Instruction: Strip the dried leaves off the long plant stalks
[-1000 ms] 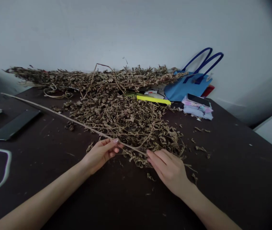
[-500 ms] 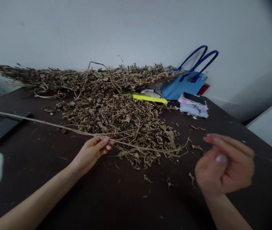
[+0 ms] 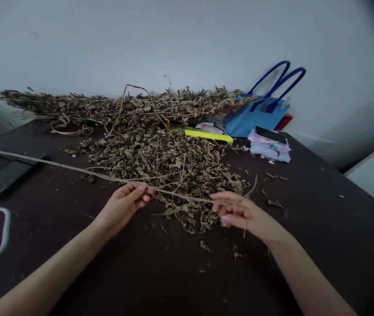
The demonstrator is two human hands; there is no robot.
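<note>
A long bare dry stem stretches from the far left across the dark table to the front of a heap of dried leaves. My left hand pinches the stem near its middle. My right hand grips the stem's thin right end just in front of the heap, with a short twig tip sticking up past the fingers.
More dried leafy stalks lie along the wall at the back. A blue tote bag, a yellow object, a phone on folded cloth sit at back right. A dark flat device lies at left. Leaf crumbs dot the table.
My right hand let go of the stem, swung out to the right, then came back and took hold of the stem's right end. The left hand kept its grip.
</note>
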